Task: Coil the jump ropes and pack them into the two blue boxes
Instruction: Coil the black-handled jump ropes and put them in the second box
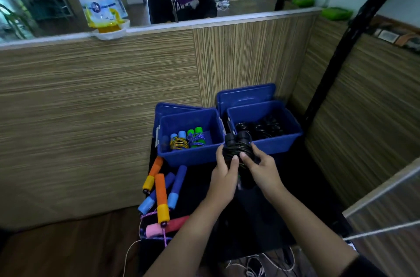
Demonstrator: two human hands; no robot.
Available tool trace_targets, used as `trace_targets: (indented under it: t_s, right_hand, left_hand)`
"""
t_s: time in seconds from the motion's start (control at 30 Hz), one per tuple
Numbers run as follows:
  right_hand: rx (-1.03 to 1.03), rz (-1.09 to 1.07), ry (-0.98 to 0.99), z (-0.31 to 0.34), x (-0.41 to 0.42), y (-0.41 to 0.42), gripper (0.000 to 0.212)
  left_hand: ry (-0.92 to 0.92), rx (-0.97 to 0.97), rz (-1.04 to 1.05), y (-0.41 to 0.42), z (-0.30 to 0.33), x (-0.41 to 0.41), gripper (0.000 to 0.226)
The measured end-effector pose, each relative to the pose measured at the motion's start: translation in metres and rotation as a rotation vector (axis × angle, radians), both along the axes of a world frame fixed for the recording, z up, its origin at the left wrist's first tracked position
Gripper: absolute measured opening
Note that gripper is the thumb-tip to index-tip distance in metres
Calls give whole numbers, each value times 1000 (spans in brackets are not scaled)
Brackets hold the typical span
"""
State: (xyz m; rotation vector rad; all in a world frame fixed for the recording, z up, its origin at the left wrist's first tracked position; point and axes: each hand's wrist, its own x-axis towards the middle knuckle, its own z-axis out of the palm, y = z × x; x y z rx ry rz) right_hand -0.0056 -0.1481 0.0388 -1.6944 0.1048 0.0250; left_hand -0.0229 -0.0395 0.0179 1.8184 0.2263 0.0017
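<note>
The coiled black jump rope [238,149] sits between my hands, handles up, just short of the boxes. My left hand [223,173] grasps its left side; my right hand [261,168] pinches the wrapped cord, presumably so the coil cannot spring loose. At one o'clock the right blue box [279,142] already holds black coils, so I judge this one belongs there. At eleven o'clock the left blue box [188,155] holds two coloured bundles. At eight o'clock, loose coloured ropes [162,190] lie uncoiled, work outstanding.
</note>
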Motion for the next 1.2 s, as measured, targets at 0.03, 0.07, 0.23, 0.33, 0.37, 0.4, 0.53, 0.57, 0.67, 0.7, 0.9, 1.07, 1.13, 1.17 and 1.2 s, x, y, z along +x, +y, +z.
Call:
trace_targets:
  t_s: [0.03, 0.07, 0.23, 0.33, 0.37, 0.4, 0.53, 0.57, 0.67, 0.7, 0.9, 1.07, 1.13, 1.17, 1.2]
  right_hand:
    - [-7, -1, 10, -1, 9, -4, 25]
    - [-19, -5, 29, -3, 20, -9, 27]
    - [21, -6, 66, -7, 81, -30, 46]
    - [21, -11, 58, -10, 122, -44, 40]
    - [11, -12, 59, -15, 138, -48, 39]
    - [0, -12, 76, -19, 153, -51, 37]
    - [-34, 22, 111, -40, 206, -55, 33]
    - [-47, 45, 137, -48, 217, -55, 38]
    - [-164, 135, 210, -71, 239, -53, 51]
    - [-213, 161, 224, -78, 244, -52, 52]
    - [-740, 80, 195, -91, 252, -54, 41]
    - [-837, 403, -38, -86, 248, -55, 62]
    - [-891, 529, -24, -92, 249, -55, 71]
    - [-937, 548, -34, -96, 250, -56, 73]
    - [-984, 551, -55, -97, 250, -56, 72]
  left_hand:
    - [7, 22, -16, -1, -1, 9, 53]
    - [19, 44, -34, -3, -2, 19, 55]
    - [32, 100, -89, -14, -2, 73, 62]
    - [65, 144, -103, -22, -9, 113, 64]
    - [65, 164, -100, -25, -11, 126, 63]
    - [64, 207, -91, -27, -15, 138, 62]
    - [65, 607, -67, -31, -32, 176, 88]
    - [67, 688, -65, -31, -38, 185, 96]
    - [24, 827, 1, -32, -62, 200, 88]
    - [29, 866, 6, -33, -67, 202, 78]
    - [70, 954, -7, -34, -77, 203, 63]
    - [71, 961, -7, -35, -81, 204, 61]
    - [66, 972, 6, -36, -82, 204, 61]
    - [66, 977, 3, -36, -82, 204, 61]
    - [67, 979, -1, -36, -82, 204, 61]
